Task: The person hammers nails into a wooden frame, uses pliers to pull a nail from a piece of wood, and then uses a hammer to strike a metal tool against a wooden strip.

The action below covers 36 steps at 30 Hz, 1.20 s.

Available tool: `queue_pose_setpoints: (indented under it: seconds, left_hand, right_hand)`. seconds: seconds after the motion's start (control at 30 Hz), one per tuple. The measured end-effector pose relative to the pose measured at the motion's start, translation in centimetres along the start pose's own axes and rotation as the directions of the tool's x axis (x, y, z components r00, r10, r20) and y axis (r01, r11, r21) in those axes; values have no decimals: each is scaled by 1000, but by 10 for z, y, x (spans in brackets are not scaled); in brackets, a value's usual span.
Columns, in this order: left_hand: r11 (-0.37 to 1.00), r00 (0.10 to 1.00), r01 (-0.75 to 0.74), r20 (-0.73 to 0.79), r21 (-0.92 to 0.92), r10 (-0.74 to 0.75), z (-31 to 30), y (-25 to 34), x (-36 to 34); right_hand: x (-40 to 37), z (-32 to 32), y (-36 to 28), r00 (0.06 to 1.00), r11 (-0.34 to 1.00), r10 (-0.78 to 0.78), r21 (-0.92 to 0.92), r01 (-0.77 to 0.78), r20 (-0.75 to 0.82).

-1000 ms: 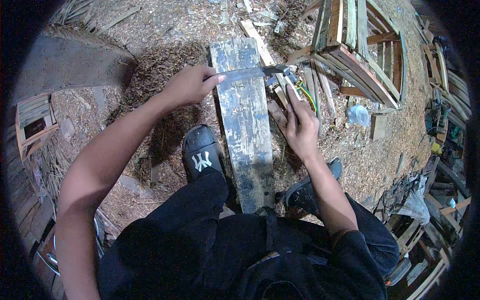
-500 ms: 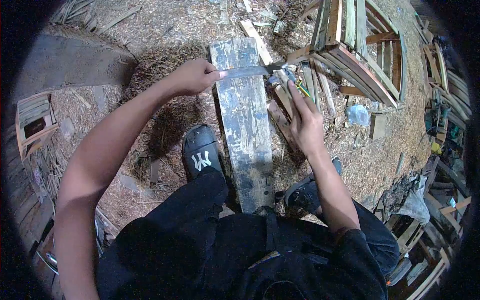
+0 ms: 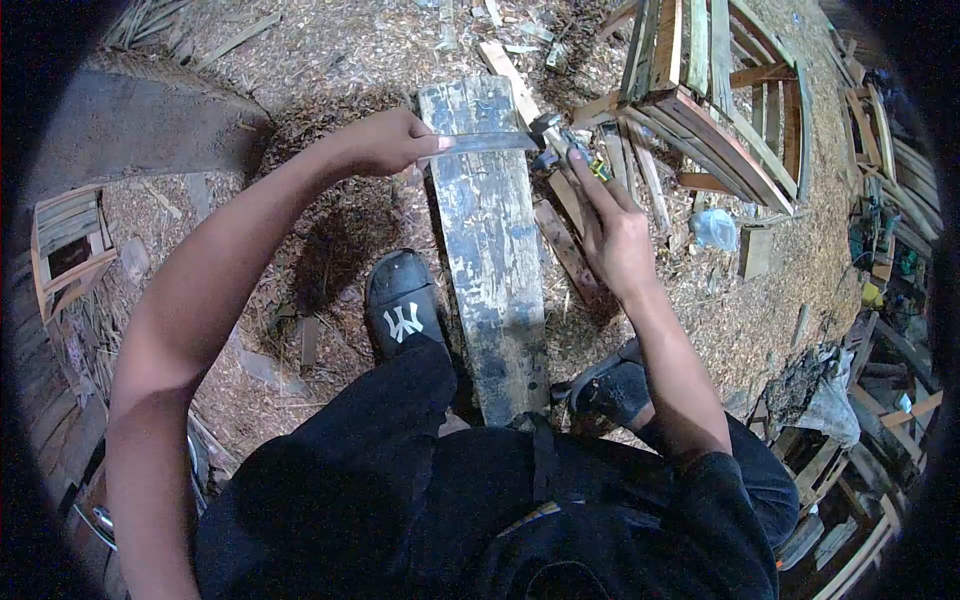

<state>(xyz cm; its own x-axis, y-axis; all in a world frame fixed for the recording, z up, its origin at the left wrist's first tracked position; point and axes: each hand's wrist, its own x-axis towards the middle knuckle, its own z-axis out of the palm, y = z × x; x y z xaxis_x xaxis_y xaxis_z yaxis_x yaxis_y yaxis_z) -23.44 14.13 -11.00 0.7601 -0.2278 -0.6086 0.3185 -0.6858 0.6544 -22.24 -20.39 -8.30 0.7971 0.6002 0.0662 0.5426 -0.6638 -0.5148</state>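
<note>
Ground: wood shavings (image 3: 300, 60) cover the whole floor, all over the frame.
Slatted crates (image 3: 720, 110): upper right, lying tilted on the shavings.
Plank (image 3: 490, 260): worn, paint-stained, runs from bottom centre up to top centre, between the person's feet.
Small crate (image 3: 65, 245): left edge, well apart from the plank.
Left hand (image 3: 385, 140): upper centre-left, closed on the near end of the blade, thumb lying along the flat.
Right hand (image 3: 615, 240): right of the plank, fingers curled on the wood strip, index finger stretched up toward the blade's far end.
Black shoe (image 3: 400, 300): centre, white logo, just left of the plank.
Blade (image 3: 485, 142): long, grey, lies crosswise over the plank's top end.
Wood strip (image 3: 560, 195): thin, pale, beside the plank's right edge, upper end meets the blade; exact contact cannot be told.
Plastic bottle (image 3: 715, 230): crumpled, right of centre, below the crates.
</note>
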Motion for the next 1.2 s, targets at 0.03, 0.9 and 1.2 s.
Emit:
queue_pose_setpoints:
  seconds: [0.03,0.9,1.2]
  left_hand:
    - [1000,1000,13,15,-3,-13,-2,1,-1]
    - [951,991,87,-122,296,-53,-5,24,-11]
    - [923,982,179,-118,341,-147,-3,34,-16]
  right_hand:
    - [2,-2,-1,1000,999,10,30,-9,-7]
    - [15,-33,-30,992,997,81,-12,-80,99]
    - [18,-36,-31,989,991,89,-111,-76,119]
